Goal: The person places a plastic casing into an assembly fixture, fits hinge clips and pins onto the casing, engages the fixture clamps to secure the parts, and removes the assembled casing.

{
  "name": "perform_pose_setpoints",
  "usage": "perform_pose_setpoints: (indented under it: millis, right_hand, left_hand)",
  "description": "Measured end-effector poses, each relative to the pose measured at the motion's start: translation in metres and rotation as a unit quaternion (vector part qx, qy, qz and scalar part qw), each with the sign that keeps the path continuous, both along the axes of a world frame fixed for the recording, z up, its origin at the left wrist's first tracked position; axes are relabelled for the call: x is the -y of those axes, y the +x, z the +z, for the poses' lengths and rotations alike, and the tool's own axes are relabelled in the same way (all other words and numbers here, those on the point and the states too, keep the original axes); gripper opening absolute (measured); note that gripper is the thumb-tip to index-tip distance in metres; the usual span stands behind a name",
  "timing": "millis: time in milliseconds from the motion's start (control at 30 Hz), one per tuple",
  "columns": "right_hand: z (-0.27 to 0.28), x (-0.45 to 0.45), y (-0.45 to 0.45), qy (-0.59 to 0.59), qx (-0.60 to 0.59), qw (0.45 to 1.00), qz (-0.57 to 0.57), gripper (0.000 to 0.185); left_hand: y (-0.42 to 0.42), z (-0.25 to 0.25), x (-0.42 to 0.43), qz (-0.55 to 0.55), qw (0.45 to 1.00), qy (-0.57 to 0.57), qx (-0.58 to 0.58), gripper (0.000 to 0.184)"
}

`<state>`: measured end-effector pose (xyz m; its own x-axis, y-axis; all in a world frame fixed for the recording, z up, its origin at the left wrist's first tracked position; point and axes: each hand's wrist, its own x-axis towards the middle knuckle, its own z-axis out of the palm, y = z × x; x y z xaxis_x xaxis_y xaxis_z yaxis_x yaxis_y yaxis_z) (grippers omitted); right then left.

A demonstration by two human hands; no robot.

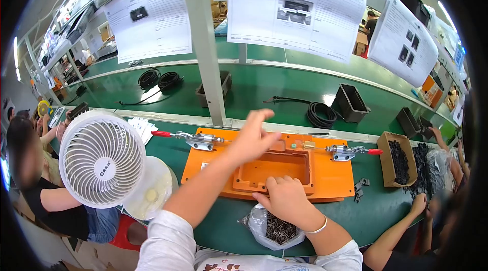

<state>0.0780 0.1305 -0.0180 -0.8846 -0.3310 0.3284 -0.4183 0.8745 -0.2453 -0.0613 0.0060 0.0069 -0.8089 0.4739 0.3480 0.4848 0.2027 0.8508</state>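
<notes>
An orange fixture [333,182] with a raised, hollow rectangular frame lies before me on the green bench. My left hand [253,139] is over its back left part, thumb and fingers spread, with nothing seen in it. My right hand [287,197] rests at the frame's front edge, thumb apart from the fingers, and no held thing shows. A toggle clamp with a red handle [161,133] sits at the fixture's left, and another red-handled clamp [343,152] at its right. Just below my right hand lies a clear plastic bag of screws [279,230].
A white fan [104,161] stands at left. To the right are small dark pieces [360,188] and a cardboard box [391,169] of black parts. Coiled black cable [321,114] and a dark bin [351,103] lie behind a metal post [204,42]. People sit on both sides.
</notes>
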Motion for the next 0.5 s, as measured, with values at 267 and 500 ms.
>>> perform_pose_setpoints:
  millis: [267,500]
  right_hand:
    - [-0.002,-0.001,0.0,-0.015,-0.001,1.0,-0.005,0.038]
    - [-0.005,-0.001,-0.002,-0.028,-0.003,1.0,-0.003,0.038]
  left_hand:
    - [-0.146,-0.02,-0.013,0.244,0.933,-0.201,0.171,0.073]
    - [-0.203,-0.033,-0.001,0.281,0.857,-0.367,0.229,0.064]
